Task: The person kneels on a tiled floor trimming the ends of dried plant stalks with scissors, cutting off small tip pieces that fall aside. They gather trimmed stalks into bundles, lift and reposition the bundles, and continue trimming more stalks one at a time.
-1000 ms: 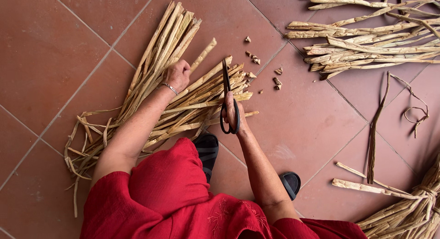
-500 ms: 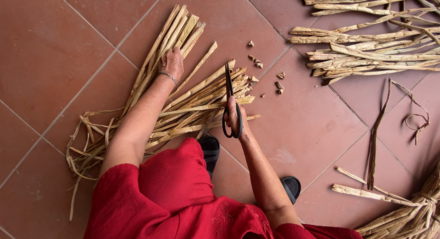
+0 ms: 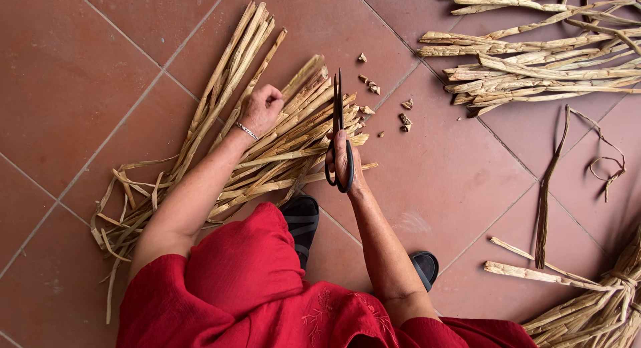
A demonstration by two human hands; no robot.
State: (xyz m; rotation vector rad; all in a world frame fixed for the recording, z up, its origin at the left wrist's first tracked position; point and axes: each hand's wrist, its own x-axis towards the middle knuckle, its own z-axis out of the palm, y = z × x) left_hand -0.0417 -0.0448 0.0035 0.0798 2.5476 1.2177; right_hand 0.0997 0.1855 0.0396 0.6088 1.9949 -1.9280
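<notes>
A pile of long dried, tan plant strips (image 3: 220, 148) lies fanned out on the red floor tiles. My left hand (image 3: 262, 108) is closed on one of these strips near the top of the pile; a thin bracelet sits on the wrist. My right hand (image 3: 343, 162) grips black scissors (image 3: 338, 121) by the handles, blades nearly together and pointing away from me over the cut ends of the strips. I wear a red garment (image 3: 254, 288).
Small cut-off bits (image 3: 370, 88) lie beyond the scissors. Another heap of dried strips (image 3: 534, 61) fills the top right, a bundle (image 3: 594, 308) lies at the bottom right, and loose strands (image 3: 544, 188) lie between. Dark shoes (image 3: 300, 221) show under my arms.
My left hand slid along the strips, first away and then a little to the right, and now grips one. The right hand with the scissors stayed almost still.
</notes>
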